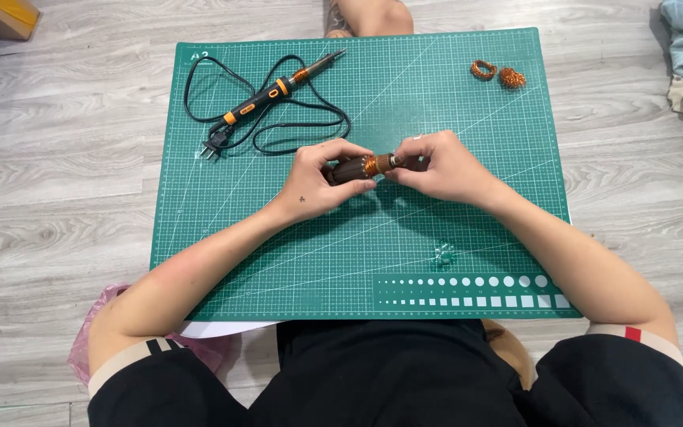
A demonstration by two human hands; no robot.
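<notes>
Motor armature (357, 168): dark core with copper winding, long axis level, shaft end toward the right hand (436, 168). Clamped in the grip of both hands; left hand (318, 180) wraps the core, right fingers pinch the shaft end. Held just over the green cutting mat (468, 229). Bare mat on the near side. Beyond the grip: soldering iron (278, 88) with coiled cord. Far right: two copper wire coils (498, 73).
</notes>
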